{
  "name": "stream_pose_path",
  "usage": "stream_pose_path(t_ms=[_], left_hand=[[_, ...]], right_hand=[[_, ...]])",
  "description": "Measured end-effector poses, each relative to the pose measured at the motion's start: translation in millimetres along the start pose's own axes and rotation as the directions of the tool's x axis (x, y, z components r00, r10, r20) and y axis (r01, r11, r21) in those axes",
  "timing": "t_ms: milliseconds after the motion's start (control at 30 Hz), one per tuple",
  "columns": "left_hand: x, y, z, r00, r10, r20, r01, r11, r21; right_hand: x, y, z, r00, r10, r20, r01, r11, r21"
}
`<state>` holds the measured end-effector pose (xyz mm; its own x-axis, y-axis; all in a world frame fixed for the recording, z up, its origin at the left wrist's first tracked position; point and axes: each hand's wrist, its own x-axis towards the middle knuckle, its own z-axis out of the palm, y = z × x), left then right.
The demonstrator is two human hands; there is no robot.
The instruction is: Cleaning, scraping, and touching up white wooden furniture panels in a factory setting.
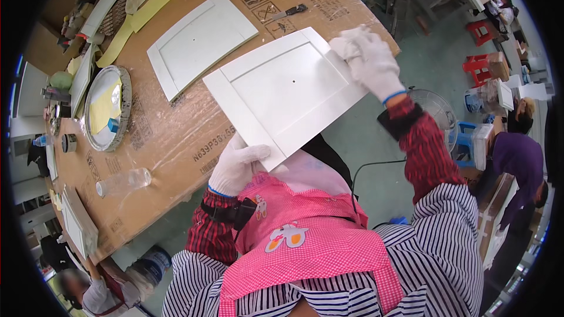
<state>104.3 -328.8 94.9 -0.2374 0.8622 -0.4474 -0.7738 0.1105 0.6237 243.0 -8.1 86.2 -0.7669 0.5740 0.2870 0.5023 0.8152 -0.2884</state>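
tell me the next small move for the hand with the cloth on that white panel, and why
Probably draw the right hand and its white cloth along the panel frame toward the near corner. The cloth sits only at the far right corner, while the left hand grips the near corner and steadies the panel, which juts past the table edge.

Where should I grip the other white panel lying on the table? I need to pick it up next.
Take the flat panel by its near corner, coming from the table's near edge: it lies flat on the cardboard, so fingers must slide under a raised frame edge, probably easiest there. The hands hold the other panel.
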Motion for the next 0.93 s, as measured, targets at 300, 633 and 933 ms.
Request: stream_pose_path(t_ms=[300,633,933], left_hand=[[6.8,-14.9,-11.9,0.999,0.03,0.034,-0.03,1.0,-0.004],[-0.9,-5.6,-12.9,0.992,0.129,-0.015,-0.129,0.991,0.028],[10.3,8.4,-15.4,0.99,-0.141,-0.006,0.132,0.941,-0.312]], right_hand=[[-45.2,-41.1,-3.3,0.882,-0.47,0.048,0.439,0.852,0.285],[-70.6,-143.5,-13.8,0.842,-0.539,0.011,0.493,0.778,0.39],[-35.6,18.5,-10.1,0.958,-0.089,0.274,0.124,0.986,-0.113]])
